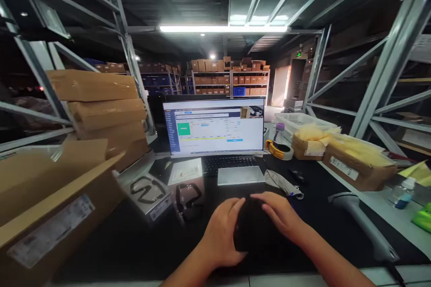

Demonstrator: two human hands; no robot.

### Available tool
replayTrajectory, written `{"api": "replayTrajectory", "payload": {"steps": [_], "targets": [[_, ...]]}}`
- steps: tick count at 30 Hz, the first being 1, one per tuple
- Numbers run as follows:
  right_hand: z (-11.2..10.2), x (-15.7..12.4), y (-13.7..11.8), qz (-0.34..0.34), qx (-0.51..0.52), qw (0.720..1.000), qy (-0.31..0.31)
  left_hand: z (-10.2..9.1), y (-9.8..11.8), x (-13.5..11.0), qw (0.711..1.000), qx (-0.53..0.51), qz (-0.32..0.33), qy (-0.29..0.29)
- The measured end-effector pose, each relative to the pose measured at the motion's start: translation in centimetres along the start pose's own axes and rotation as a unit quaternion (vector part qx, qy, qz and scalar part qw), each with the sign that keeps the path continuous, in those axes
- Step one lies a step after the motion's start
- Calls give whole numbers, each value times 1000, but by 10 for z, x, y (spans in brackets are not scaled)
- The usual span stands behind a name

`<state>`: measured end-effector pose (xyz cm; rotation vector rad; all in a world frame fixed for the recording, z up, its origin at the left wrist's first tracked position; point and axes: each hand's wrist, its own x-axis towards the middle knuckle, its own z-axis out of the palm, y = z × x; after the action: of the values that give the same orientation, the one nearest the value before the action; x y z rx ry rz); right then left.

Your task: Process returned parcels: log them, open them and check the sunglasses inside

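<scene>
The fingers of the left hand curl against the left side of a black item. The fingers of the right hand lie loosely spread over its top and right edge, so both hands grasp it between them. The item sits low over the black mat, directly between the 2 palms. It is so dark against the mat that its outline is hard to read. The part that shows seems to run lengthwise from the wrists away toward the laptop, and I cannot tell which end is the front.

Just beyond the fingertips lie a crumpled face mask to the right and 2 clear packets holding dark looped parts to the left. Farther left of the fingers an open cardboard box stands with its flap raised, its contents hidden. Behind it is a stack of flat cartons.

To the right of the fingers a handheld scanner rests on the mat. Past it, 2 brown boxes are filled with yellow bags, with a white basket and a tape roll nearby.
</scene>
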<state>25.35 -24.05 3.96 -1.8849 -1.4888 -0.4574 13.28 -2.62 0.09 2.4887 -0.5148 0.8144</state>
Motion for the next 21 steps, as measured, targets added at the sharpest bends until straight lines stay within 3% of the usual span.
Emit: {"api": "replayTrajectory", "payload": {"steps": [6,11,15,21], "targets": [[-4,3,-5,12,-223,973,66,-2,12,2,992,16,-121,-25],[-23,-1,-34,5,-120,992,-30,-9,8,6,988,33,-153,6],[-24,-5,-53,-45,-29,994,-93,-16,2,7,987,7,-156,31],[-3,-7,-63,-92,-133,981,-103,-15,-6,17,971,-78,-223,44]]}}
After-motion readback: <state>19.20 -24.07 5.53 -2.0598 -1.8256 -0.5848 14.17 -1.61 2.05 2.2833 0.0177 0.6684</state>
